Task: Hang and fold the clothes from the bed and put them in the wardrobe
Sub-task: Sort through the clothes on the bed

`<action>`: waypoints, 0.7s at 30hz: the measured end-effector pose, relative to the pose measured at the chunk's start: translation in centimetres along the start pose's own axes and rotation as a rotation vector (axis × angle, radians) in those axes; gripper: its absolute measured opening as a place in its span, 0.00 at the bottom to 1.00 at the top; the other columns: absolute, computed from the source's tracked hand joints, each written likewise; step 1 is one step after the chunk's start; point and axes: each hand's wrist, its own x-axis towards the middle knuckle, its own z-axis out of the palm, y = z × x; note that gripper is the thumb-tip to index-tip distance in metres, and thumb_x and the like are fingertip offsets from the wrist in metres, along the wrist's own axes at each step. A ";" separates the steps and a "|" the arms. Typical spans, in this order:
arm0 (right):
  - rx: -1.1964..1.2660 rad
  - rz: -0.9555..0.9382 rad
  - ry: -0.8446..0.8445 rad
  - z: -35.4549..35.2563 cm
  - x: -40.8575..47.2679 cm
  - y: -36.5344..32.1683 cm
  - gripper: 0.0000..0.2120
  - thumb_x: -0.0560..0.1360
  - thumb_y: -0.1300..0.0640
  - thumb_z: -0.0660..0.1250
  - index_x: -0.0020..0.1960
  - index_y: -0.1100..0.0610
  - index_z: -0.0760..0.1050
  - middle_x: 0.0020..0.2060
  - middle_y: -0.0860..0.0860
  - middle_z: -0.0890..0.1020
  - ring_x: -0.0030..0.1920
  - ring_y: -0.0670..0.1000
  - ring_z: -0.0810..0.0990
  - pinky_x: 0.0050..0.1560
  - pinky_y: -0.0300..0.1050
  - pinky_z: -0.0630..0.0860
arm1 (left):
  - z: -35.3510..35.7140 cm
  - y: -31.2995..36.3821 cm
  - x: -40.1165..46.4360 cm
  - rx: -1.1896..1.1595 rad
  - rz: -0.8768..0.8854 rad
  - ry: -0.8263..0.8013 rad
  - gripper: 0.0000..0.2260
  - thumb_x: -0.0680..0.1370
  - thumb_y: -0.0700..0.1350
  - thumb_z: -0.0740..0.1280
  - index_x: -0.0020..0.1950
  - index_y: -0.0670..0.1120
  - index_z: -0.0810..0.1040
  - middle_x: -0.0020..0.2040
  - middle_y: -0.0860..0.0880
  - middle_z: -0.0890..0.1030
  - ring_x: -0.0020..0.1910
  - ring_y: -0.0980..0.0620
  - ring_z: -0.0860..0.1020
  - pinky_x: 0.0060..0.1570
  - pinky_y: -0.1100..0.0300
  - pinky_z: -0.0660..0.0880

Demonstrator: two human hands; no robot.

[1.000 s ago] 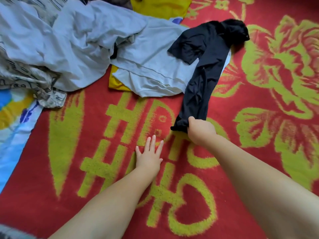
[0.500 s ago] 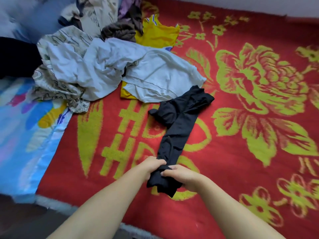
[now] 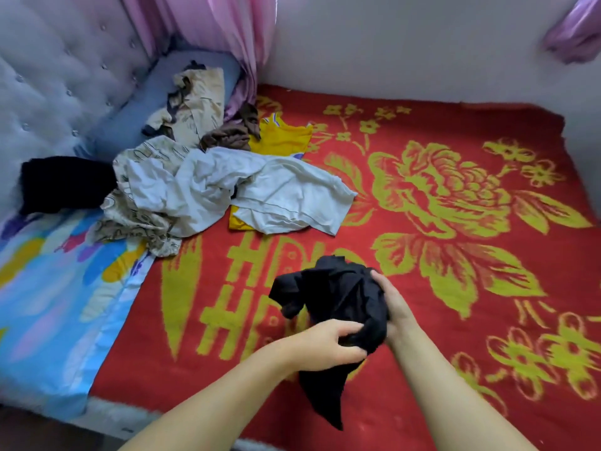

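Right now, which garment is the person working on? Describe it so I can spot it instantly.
On the red blanket with yellow flowers, look near its front edge, well clear of the clothes pile by the headboard. There the left hand and right hand grip a bunched black garment, the only piece lifted off the bed.

The right hand (image 3: 395,307) sat mostly behind the bunched black garment (image 3: 338,297), its fingers out of sight, so its grip could not be read. The left hand's (image 3: 328,343) fingertips sank into the cloth. What kind of garment it was could not be told. The yellow shirt (image 3: 283,139) lay largely under the white cloth (image 3: 286,196). The floral blanket (image 3: 455,196) ran off the right edge, both forearms off the bottom.
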 end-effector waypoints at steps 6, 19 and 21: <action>-0.316 -0.115 -0.176 2.0 -5.8 -2.7 0.06 0.71 0.61 0.66 0.45 0.63 0.79 0.37 0.59 0.82 0.35 0.55 0.82 0.37 0.44 0.79 | -3.1 -1.1 -0.5 -0.758 -0.291 0.286 0.33 0.71 0.69 0.56 0.56 0.43 0.80 0.51 0.44 0.83 0.54 0.48 0.80 0.61 0.48 0.72; -0.466 -0.146 -0.389 -1.7 -8.9 -1.3 0.46 0.57 0.32 0.76 0.67 0.57 0.71 0.61 0.54 0.79 0.61 0.54 0.77 0.58 0.50 0.73 | -4.2 10.3 -1.3 -0.628 0.142 0.185 0.09 0.73 0.34 0.61 0.52 0.39 0.76 0.43 0.44 0.77 0.43 0.50 0.78 0.43 0.58 0.74; -0.279 -0.246 -0.335 -0.8 -9.2 -2.3 0.47 0.54 0.32 0.77 0.67 0.54 0.72 0.62 0.53 0.79 0.62 0.53 0.78 0.55 0.49 0.77 | -4.3 10.0 -2.3 -0.591 0.177 0.097 0.16 0.72 0.34 0.61 0.59 0.37 0.75 0.51 0.42 0.78 0.52 0.45 0.78 0.52 0.53 0.74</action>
